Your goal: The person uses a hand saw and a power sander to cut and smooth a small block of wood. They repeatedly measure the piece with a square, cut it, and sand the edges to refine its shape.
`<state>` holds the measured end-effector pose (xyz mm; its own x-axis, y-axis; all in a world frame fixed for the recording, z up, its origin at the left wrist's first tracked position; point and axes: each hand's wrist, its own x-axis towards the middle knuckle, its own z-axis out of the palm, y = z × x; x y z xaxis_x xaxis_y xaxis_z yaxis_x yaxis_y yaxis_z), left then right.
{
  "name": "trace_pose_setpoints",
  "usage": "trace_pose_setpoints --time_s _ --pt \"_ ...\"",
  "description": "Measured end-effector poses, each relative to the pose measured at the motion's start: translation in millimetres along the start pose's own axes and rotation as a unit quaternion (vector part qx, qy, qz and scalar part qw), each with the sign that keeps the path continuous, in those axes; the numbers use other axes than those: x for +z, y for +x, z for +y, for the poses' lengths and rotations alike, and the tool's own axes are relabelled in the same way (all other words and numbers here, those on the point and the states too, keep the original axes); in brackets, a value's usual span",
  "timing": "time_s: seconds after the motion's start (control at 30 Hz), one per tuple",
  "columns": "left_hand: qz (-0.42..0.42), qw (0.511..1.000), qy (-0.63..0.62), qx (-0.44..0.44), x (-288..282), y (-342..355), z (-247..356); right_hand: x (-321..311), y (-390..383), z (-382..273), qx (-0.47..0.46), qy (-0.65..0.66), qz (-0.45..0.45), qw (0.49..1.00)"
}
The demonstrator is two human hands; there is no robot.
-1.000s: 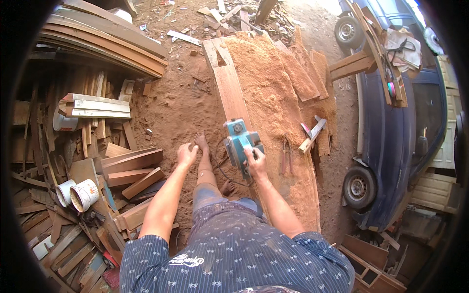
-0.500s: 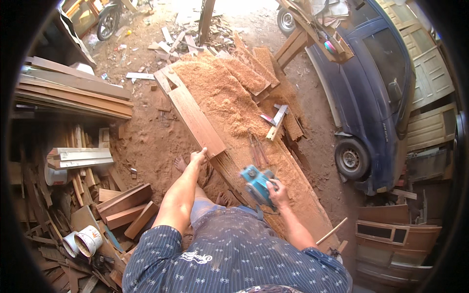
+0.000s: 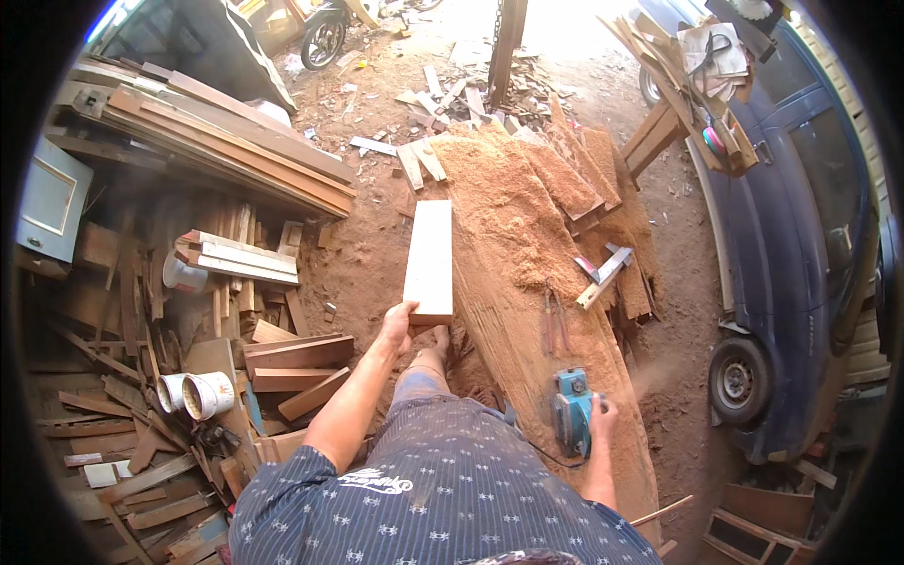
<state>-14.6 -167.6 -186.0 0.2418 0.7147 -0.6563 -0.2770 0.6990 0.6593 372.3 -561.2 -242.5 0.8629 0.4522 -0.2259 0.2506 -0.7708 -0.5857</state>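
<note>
My left hand (image 3: 397, 325) grips the near end of a wooden board (image 3: 430, 254), its upper face bright in the light. The board is raised off the workbench and points away from me. On the right, my right hand (image 3: 603, 419) is closed on a teal electric planer (image 3: 571, 414) that rests on the shavings-covered workbench (image 3: 508, 273). A dark cord runs from the planer toward my body. Farther up the bench lie a pair of pincers (image 3: 554, 320) and a try square (image 3: 605, 273).
Wood shavings (image 3: 499, 198) heap over the far bench. Stacked planks (image 3: 226, 141), offcuts (image 3: 301, 367) and white buckets (image 3: 207, 394) fill the left side. A dark blue vehicle (image 3: 786, 273) stands at right, a wooden post (image 3: 506, 56) beyond the bench.
My left hand has lifted the board off the bench and turned it more upright in view. The planer has come down onto the bench, nearer me. The view has swung left.
</note>
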Motion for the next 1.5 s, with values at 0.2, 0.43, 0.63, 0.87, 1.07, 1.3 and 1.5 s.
trace_pose_setpoints --time_s 0.2,0.43,0.63,0.87,1.07,1.3,1.5 --pt "0.005 1.0 0.026 0.007 -15 -12 82 52 131 -102 -0.024 0.012 0.005 1.0" --pt "-0.034 0.999 0.023 0.023 21 6 205 128 291 -177 0.044 -0.091 0.066 0.993" --pt "-0.03 0.999 -0.04 0.018 15 30 256 155 315 -230 0.206 -0.112 -0.007 0.972" --pt "0.017 1.0 -0.015 0.005 14 32 271 167 325 -218 0.255 -0.147 0.02 0.956" --pt "0.122 0.983 0.122 0.06 28 13 244 181 350 -173 0.258 -0.078 0.017 0.963" --pt "0.08 0.93 0.302 0.194 40 10 221 194 340 -190 0.219 -0.123 0.052 0.967" --pt "0.029 0.858 0.426 0.287 87 -8 219 199 337 -246 0.345 -0.199 0.027 0.917"
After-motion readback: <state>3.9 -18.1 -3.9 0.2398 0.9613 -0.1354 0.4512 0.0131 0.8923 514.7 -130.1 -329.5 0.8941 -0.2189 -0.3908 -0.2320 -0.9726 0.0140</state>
